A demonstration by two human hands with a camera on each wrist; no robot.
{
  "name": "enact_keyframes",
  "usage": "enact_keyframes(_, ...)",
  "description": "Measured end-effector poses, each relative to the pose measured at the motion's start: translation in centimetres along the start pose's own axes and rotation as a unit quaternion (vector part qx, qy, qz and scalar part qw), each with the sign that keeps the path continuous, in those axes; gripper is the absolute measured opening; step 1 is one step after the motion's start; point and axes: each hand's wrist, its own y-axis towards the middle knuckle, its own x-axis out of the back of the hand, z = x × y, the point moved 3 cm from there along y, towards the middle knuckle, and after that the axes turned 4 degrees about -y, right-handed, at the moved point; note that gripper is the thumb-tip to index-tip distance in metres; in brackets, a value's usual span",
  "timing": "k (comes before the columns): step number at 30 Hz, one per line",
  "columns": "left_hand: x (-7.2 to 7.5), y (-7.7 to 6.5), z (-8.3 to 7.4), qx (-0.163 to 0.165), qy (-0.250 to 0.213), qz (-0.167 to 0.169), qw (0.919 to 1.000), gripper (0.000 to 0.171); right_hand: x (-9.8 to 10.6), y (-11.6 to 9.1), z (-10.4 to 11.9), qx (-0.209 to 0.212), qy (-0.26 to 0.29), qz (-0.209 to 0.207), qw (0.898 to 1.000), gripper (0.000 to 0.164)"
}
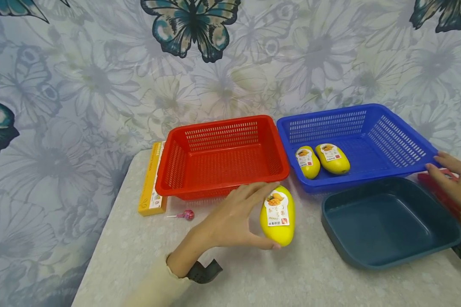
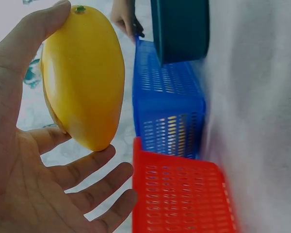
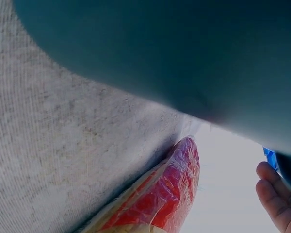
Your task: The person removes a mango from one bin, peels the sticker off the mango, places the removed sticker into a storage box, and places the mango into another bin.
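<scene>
My left hand [image 1: 234, 215] holds a yellow toy mango [image 1: 288, 213] with a white printed label between thumb and fingertips, above the table in front of a red basket [image 1: 223, 189]. The left wrist view shows the mango [image 2: 85, 77] with the thumb at its stem end and fingertips at the other. At far right, my right hand [image 1: 459, 175] has its fingers extended at the right corner of a blue basket [image 1: 392, 121]. Two more labelled mangoes lie in the blue basket, one left [image 1: 309, 164] and one right [image 1: 332, 157].
A dark teal tray [image 1: 380, 258] stands in front of the blue basket. Beside it lies a red wrapped package [image 3: 169, 194], partly covered by the right hand in the head view. A yellow box [image 1: 151, 183] and a lollipop [image 1: 187, 214] lie at the left. A patterned wall rises behind.
</scene>
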Motion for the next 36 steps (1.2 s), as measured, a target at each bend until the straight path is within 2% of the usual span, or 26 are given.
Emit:
enact_keyframes(14, -2.2, -2.9, 1.8, 0.042, -0.035, -0.001, 0.9985, 0.109, -0.2, 0.4, -0.2, 0.007, 0.018, -0.011, 1.0, 0.044)
enact_keyframes(25, -3.6, -4.7, 3.1, 0.062, -0.06, 0.0, 0.9963, 0.107, -0.3, 0.3, 0.2, -0.006, 0.014, 0.004, 1.0, 0.043)
enact_keyframes(31, -4.8, -5.8, 3.4, 0.072, -0.064, -0.015, 0.9952, 0.11, -0.3, 0.2, 0.4, -0.029, 0.002, 0.033, 0.999, 0.046)
enact_keyframes(36, -5.3, -6.4, 3.7, 0.094, -0.064, -0.016, 0.9933, 0.113, -0.6, -0.1, 0.1, -0.04, 0.023, 0.022, 0.999, 0.046)
